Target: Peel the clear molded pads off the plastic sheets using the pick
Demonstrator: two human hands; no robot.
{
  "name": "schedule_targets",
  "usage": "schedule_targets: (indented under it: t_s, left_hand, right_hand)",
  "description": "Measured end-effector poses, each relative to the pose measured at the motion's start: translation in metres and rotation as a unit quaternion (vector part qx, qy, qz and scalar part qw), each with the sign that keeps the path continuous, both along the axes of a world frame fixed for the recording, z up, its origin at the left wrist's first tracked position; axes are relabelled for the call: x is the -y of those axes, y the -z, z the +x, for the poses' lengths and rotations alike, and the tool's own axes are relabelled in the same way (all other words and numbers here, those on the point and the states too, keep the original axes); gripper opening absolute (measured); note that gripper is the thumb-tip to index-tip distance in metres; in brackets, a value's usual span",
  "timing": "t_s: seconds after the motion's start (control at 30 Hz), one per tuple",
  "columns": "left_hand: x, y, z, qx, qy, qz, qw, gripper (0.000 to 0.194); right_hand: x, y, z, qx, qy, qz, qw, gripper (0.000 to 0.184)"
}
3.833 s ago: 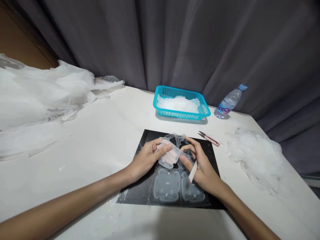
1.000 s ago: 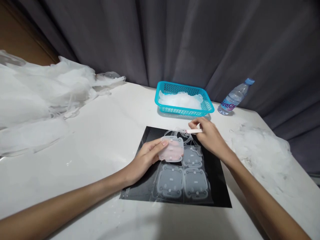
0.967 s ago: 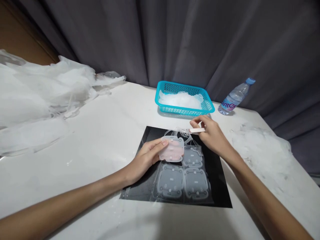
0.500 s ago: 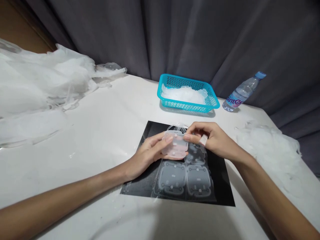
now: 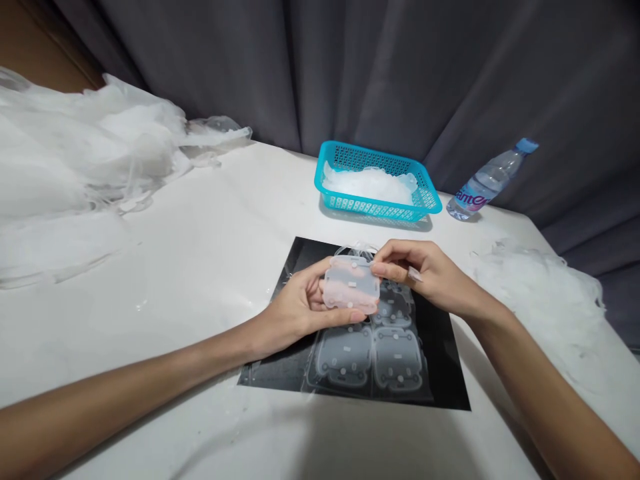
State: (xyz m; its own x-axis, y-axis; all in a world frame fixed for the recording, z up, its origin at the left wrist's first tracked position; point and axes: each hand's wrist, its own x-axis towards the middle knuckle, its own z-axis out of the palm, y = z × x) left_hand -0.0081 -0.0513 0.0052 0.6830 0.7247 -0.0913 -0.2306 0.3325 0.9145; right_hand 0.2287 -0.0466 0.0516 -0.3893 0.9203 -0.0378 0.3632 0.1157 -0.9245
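Observation:
A translucent, rounded-square plastic piece [image 5: 353, 283] with small round and slot marks is held above a black sheet [image 5: 440, 373]. My left hand [image 5: 310, 300] cradles it from behind and the left side, the thumb lying along its lower edge. At its upper right corner, my right hand [image 5: 417, 270] pinches it between thumb and fingers. A pale wrap [image 5: 415, 274] shows on one finger of that hand. Beneath, a clear film sheet with several similar moulded pieces [image 5: 345, 353] lies on the black sheet. Thin clear strips [image 5: 363, 249] stick up behind the held piece.
A blue basket [image 5: 370, 213] with translucent white pieces stands behind the black sheet. To its right is a water bottle [image 5: 487, 183]. Piles of clear plastic film lie at left [image 5: 75, 153] and right [image 5: 545, 300] on the white table [image 5: 190, 267]. Grey curtains hang behind.
My left thumb has moved from the face of the piece down to its lower edge. My right hand keeps its pinch at the upper right corner.

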Motion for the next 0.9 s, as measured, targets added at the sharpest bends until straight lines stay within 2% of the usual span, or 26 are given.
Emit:
schedule_targets:
  t_s: [0.33, 0.57, 0.7, 0.83, 0.9]
  left_hand:
    - [0.002, -0.002, -0.002, 0.000, 0.012, 0.000, 1.000, 0.050]
    - [0.000, 0.000, -0.003, 0.003, -0.005, 0.013, 1.000, 0.023]
    - [-0.002, 0.001, -0.002, -0.029, -0.048, 0.025, 0.998, 0.020]
    - [-0.002, 0.000, -0.001, -0.059, -0.083, 0.020, 0.995, 0.036]
    - [-0.001, -0.001, -0.001, -0.076, -0.086, 0.008, 0.993, 0.037]
  right_hand:
    - [0.000, 0.001, -0.002, -0.012, 0.000, -0.007, 1.000, 0.014]
    - [0.002, 0.001, -0.004, -0.004, 0.026, 0.011, 1.000, 0.014]
    - [0.020, 0.004, -0.010, 0.049, 0.084, 0.036, 0.995, 0.018]
    - [0.042, 0.012, -0.017, 0.061, 0.120, 0.033, 0.990, 0.024]
    - [0.050, 0.017, -0.020, 0.046, 0.136, 0.046, 0.989, 0.021]
